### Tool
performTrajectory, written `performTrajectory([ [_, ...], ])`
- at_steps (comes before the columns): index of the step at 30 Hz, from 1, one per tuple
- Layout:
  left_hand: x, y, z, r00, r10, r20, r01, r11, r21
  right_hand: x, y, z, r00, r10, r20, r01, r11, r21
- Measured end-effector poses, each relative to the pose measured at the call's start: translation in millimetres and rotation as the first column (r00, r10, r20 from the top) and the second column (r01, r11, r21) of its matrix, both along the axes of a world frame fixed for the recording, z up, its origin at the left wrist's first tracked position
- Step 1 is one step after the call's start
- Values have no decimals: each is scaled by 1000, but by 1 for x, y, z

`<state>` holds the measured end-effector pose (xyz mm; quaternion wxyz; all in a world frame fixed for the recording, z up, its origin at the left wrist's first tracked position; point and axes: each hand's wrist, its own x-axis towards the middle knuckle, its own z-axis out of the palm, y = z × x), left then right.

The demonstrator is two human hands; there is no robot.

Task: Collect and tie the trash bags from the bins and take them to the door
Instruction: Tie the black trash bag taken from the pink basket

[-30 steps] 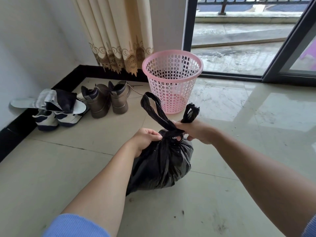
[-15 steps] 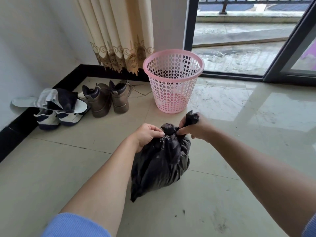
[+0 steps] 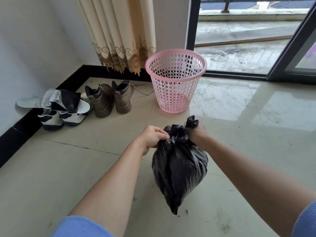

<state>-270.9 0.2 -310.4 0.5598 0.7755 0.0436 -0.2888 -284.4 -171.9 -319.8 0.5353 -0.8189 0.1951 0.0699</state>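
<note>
A pale tiled floor is seen from above, bounded at the left by a white wall with a black skirting board and at the back by a dark-framed glass door through which a wet balcony is visible. A cream curtain with a brown patterned hem is hung in the corner. Below it, a pink perforated bin is stood on the floor with no liner in it. A full black trash bag is held in front of the bin, nearer the camera, its pointed bottom just at the floor; whether it touches cannot be told. Its neck is bunched into a knot at the top. The left hand is closed around the left side of the knot, and the right hand is closed around the right side, with a short black tail of plastic sticking up from it. A pair of brown boots is placed left of the bin, and white sneakers with slippers and dark cloth laid over them are set against the skirting board.
</note>
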Motion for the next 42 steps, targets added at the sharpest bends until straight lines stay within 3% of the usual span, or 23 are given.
performTrajectory([
  [2,-6,8,-14,998,55,-14,-53,991,127,-4,-5,-2,973,112,-204,-39,942,333],
  [3,-9,11,-19,998,62,-33,-56,984,172,-4,-8,-1,963,122,-239,-28,931,365],
  [6,-11,12,-23,997,77,-24,-72,980,183,-2,-16,-5,976,-141,-167,176,958,225],
  [10,2,-5,-12,962,165,219,-191,976,103,3,-25,-12,937,-334,-100,348,918,190],
  [12,6,-21,-9,955,61,292,-101,987,125,3,-28,-17,928,-352,-124,371,906,205],
  [16,-2,-52,-19,926,-165,341,41,939,342,-3,-33,-17,924,-337,-179,373,900,227],
  [20,-12,-64,-37,917,-212,337,15,865,502,-10,-40,-16,940,-277,-197,326,898,295],
  [25,-16,-63,-43,902,-213,376,-40,825,564,-13,-44,-16,940,-260,-223,319,902,293],
  [29,-12,-56,-35,910,-269,314,-15,737,676,-14,-37,-15,931,-264,-253,343,872,349],
  [31,-7,-52,-29,923,-231,307,-11,783,622,-12,-35,-12,918,-291,-270,381,834,399],
  [34,2,-40,-16,971,-127,204,64,955,290,-5,-39,-7,902,-332,-274,426,782,455],
  [38,6,-17,1,979,-181,-94,169,978,-119,0,-41,-2,908,-320,-270,418,737,531],
  [40,10,-9,-2,981,-171,-94,157,977,-145,1,-39,1,916,-304,-261,400,713,575],
  [42,14,-7,-5,994,-111,-18,110,993,-49,3,-37,4,924,-288,-251,382,668,638],
])
